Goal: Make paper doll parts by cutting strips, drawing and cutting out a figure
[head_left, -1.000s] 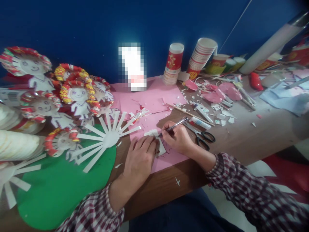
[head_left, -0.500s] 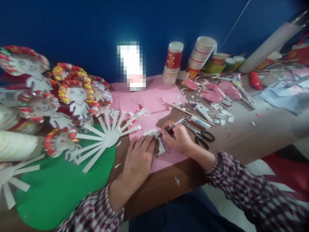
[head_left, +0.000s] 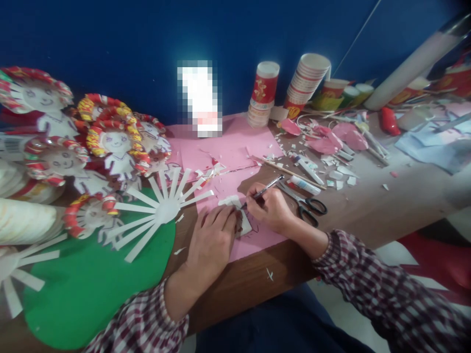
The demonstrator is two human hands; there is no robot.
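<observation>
A pen (head_left: 270,185) is pinched in my right hand (head_left: 270,208), its tip pointing down at a small piece of white paper (head_left: 246,224). My left hand (head_left: 215,235) lies over the left part of that piece with its fingers stretched out, pressing it onto the pink paper (head_left: 217,189). Dark drawn lines show on the pink sheet beside the white piece. Black-handled scissors (head_left: 312,206) lie just right of my right hand, near a glue tube (head_left: 305,185) and a thin wooden stick (head_left: 290,172).
To the left, a white cup cut into strips (head_left: 167,211) rests on a green sheet (head_left: 95,289). Several paper-cup dolls (head_left: 116,139) stand behind it. Stacked paper cups (head_left: 309,81) are at the back, with paper scraps (head_left: 336,176) scattered to the right.
Almost nothing differs. Both hands keep their places, the pen tip stays at the white paper, and the view has shifted very slightly.
</observation>
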